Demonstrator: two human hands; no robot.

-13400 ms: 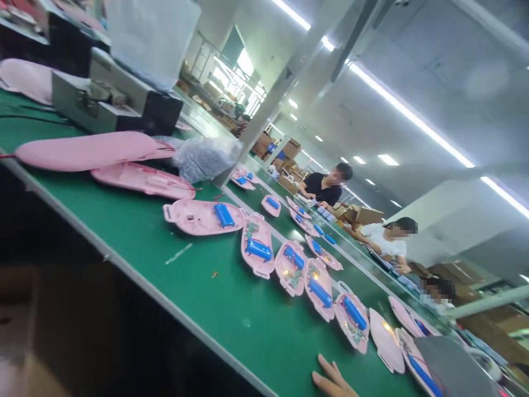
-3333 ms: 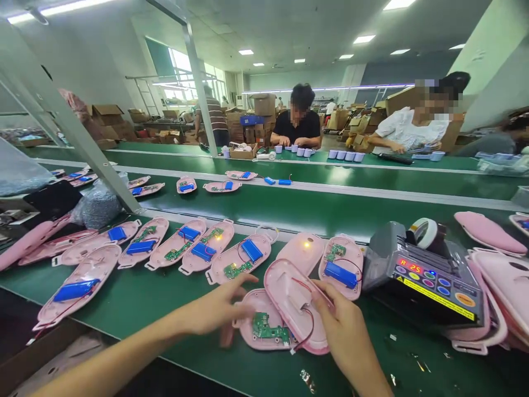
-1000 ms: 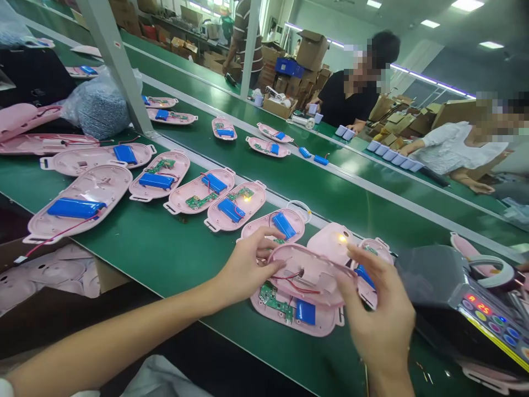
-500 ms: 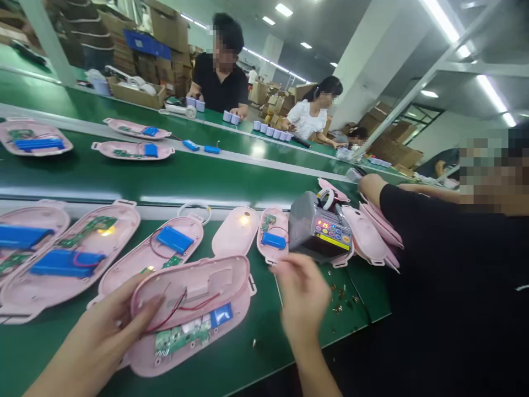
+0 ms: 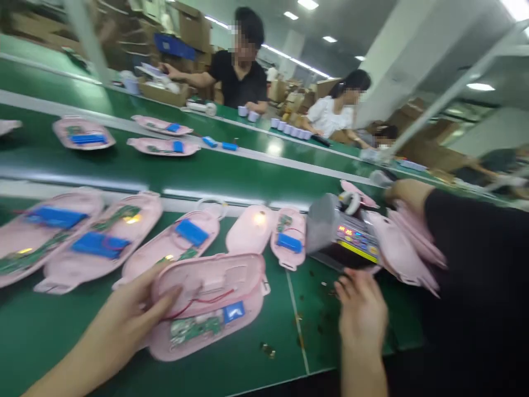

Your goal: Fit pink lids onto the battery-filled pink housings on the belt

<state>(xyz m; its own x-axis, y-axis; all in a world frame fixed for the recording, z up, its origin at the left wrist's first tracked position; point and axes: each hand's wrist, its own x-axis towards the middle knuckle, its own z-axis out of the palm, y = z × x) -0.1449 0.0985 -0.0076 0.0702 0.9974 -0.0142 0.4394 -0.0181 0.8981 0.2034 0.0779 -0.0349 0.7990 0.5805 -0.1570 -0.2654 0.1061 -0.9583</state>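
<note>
My left hand (image 5: 128, 314) rests with its fingers on the rim of a pink plastic shell half (image 5: 209, 281), which lies tilted over a second pink shell half (image 5: 165, 347). That lower half holds a green circuit board (image 5: 194, 330) and a small blue battery (image 5: 233, 312), joined to the upper half by thin red wires (image 5: 206, 300). My right hand (image 5: 359, 311), slightly blurred, hangs over the green belt, close to small scattered bits (image 5: 318, 314) and just below an electric tape dispenser (image 5: 347, 237). Nothing shows in its fingers.
Several open pink shells with blue batteries (image 5: 99, 245) lie left on the green belt (image 5: 248, 187). A co-worker's black sleeve (image 5: 467, 248) and hand (image 5: 407, 196) hold a stack of pink shells (image 5: 407, 248) at right. More people work across the belt.
The view has swung slightly. My right hand has moved right and down, nearer the scattered bits. My left hand stays on the shell. The co-worker's stack of pink shells has shifted right.
</note>
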